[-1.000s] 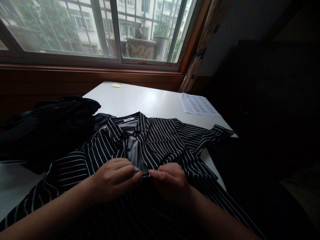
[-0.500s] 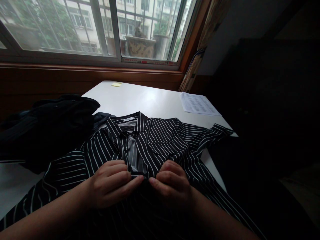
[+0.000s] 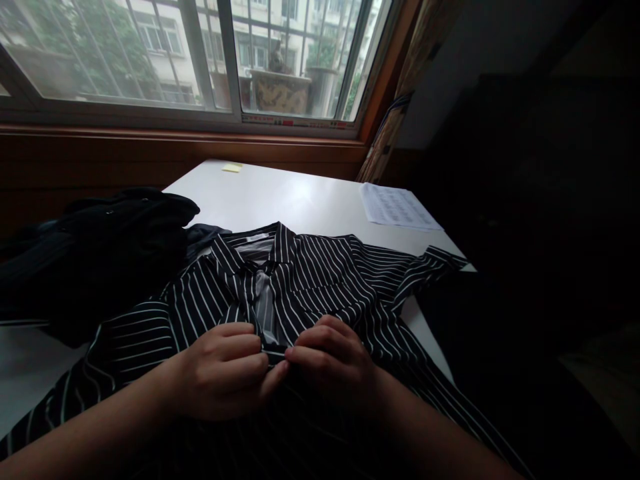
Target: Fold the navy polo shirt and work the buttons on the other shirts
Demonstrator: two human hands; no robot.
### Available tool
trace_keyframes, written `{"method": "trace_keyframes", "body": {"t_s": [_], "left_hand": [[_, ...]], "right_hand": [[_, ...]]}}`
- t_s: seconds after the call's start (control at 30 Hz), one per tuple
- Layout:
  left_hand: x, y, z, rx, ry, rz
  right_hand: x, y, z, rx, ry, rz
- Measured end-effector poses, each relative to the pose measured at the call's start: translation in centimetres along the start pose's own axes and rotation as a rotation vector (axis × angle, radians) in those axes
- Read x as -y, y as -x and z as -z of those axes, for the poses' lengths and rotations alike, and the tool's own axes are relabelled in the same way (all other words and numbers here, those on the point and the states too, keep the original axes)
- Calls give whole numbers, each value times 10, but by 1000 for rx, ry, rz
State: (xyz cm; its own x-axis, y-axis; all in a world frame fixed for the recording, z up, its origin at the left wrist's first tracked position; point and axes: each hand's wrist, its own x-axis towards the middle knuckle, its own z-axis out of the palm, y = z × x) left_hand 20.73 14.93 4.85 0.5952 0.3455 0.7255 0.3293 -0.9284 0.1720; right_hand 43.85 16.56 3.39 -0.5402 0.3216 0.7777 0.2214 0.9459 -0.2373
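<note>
A black shirt with white stripes lies face up, its collar towards the window and its front partly parted below the collar. My left hand is closed, pinching the edge of the shirt's front at the lower end of the gap. My right hand is closed on the same spot from the other side, its fingertips meeting those of my left hand. Any button between the fingertips is hidden. One sleeve is spread to the right, its cuff near the table's edge.
Dark folded clothes are heaped on the left of the white table. Printed sheets lie at the back right and a yellow sticky note at the back. Beyond stands a barred window with a curtain.
My right hand has shifted left and its fingertips now touch those of my left hand. The index finger of my left hand has bent more. The shirt lies almost unchanged.
</note>
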Motion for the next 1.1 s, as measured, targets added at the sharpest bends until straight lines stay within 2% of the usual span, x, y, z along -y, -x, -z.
{"method": "trace_keyframes", "body": {"t_s": [0.13, 0.37, 0.53, 0.67, 0.8, 1.1], "left_hand": [[-1, -2, 2, 45, 21, -3], [-6, -17, 7, 93, 48, -57], [-4, -15, 5, 136, 52, -86], [3, -5, 2, 75, 7, -194], [7, 2, -4, 8, 15, -81], [6, 3, -2, 42, -59, 59]], "right_hand": [[2, 0, 0, -56, -3, -14], [6, 2, -1, -53, 13, -71], [8, -1, -1, -89, -26, -141], [7, -3, -3, -112, -89, -189], [7, -4, -3, -131, -112, -200], [5, -1, -2, -97, -155, -184]]}}
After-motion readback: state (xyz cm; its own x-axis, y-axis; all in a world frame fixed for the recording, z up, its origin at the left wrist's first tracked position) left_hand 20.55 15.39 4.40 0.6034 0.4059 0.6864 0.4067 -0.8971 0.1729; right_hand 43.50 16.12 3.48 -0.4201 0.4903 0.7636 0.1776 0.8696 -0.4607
